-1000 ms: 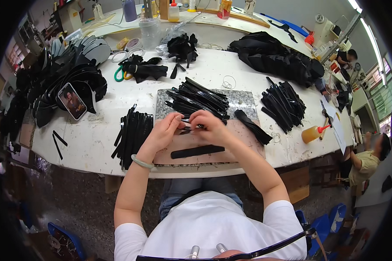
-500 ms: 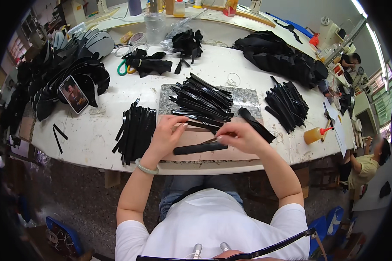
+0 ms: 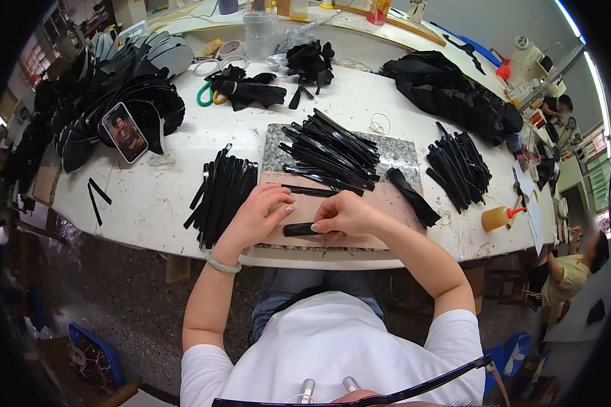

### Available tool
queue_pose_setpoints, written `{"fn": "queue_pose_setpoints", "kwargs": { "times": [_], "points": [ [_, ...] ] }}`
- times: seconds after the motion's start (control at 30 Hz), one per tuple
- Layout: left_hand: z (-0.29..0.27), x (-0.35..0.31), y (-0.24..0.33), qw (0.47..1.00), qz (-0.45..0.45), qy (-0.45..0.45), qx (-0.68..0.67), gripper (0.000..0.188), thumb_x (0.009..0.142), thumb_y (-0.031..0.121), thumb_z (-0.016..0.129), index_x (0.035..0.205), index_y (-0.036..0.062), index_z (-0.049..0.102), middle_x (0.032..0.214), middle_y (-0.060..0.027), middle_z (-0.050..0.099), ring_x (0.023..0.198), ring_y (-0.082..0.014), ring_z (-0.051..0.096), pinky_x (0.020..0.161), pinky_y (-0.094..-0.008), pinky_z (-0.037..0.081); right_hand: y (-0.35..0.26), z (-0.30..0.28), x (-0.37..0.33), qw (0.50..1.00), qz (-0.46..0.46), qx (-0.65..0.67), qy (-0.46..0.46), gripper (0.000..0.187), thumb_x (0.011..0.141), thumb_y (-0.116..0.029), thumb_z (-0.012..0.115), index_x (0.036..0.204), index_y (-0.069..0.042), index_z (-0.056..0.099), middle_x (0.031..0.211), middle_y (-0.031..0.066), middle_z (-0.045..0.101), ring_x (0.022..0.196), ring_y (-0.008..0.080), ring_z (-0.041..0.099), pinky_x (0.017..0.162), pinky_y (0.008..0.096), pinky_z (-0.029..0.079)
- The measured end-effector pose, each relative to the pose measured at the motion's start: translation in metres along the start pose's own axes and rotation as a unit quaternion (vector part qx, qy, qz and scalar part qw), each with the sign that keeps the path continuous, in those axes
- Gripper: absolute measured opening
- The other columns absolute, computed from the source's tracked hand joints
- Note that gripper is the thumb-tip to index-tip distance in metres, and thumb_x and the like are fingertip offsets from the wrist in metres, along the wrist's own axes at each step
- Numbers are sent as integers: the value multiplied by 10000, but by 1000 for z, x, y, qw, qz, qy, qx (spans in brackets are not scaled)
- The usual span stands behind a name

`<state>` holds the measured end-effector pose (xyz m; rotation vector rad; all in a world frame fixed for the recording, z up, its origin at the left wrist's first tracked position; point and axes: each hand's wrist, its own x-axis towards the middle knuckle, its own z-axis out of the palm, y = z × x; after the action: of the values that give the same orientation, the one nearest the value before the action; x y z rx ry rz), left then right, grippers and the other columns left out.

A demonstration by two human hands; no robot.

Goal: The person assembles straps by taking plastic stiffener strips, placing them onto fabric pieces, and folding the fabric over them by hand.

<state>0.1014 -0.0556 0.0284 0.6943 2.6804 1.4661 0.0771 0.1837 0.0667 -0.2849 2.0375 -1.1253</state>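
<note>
A short black strip [image 3: 301, 230] lies across the tan board [image 3: 278, 237] close to the table's front edge. My right hand [image 3: 346, 216] closes its thumb and fingers on this strip, covering its right end. To the left, my left hand [image 3: 256, 216] rests over the board with bent fingers, its thumb apart from them and nothing seen between. Its fingertips are beside a thin glossy black strip [image 3: 312, 192]. Beyond the hands, a heap of shiny black strips [image 3: 329, 150] sits on a speckled stone slab [image 3: 402, 154].
Black strips [image 3: 229, 186] are bundled left of my left hand. A black piece [image 3: 413, 197] and another strip pile [image 3: 458, 166] lie right, near a yellow bottle [image 3: 497, 218]. A phone [image 3: 124, 133] leans against black pieces at left. Green-handled scissors [image 3: 204, 94] lie farther back.
My right hand has moved left along the short strip and now grips it. My left hand's fingers have loosened slightly. The whole view has shifted a little.
</note>
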Motion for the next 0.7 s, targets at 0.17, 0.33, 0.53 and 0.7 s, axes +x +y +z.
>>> {"fn": "queue_pose_setpoints", "kwargs": {
  "times": [0.17,0.33,0.53,0.7],
  "points": [
    [-4,-2,1,999,16,-47,23,232,811,146,745,1005,39,676,1223,-114,594,1258,-296,450,1051,-390,387,0,2,5,1000,2,-20,8,187,819,-174,745,875,3,718,724,51,694,596,110,679,560,242,524],
    [3,-2,1,996,42,-55,55,262,749,138,782,958,42,656,1244,-117,554,1270,-320,417,1048,-405,380,2,-3,2,999,-2,-29,19,184,814,-175,746,859,2,721,724,56,696,597,109,680,557,246,526],
    [0,0,12,989,55,-75,114,218,753,116,754,937,78,645,1216,-89,557,1269,-329,405,1057,-442,328,30,-51,-34,998,38,-56,21,170,816,-147,754,846,14,707,680,43,670,575,102,656,545,235,522],
    [-3,5,25,978,80,-114,157,228,760,89,722,978,143,680,1163,-15,579,1176,-280,443,1012,-435,303,49,-57,-43,997,70,-14,41,159,831,-125,740,823,28,694,677,50,666,565,112,660,548,236,535]
  ]
}}
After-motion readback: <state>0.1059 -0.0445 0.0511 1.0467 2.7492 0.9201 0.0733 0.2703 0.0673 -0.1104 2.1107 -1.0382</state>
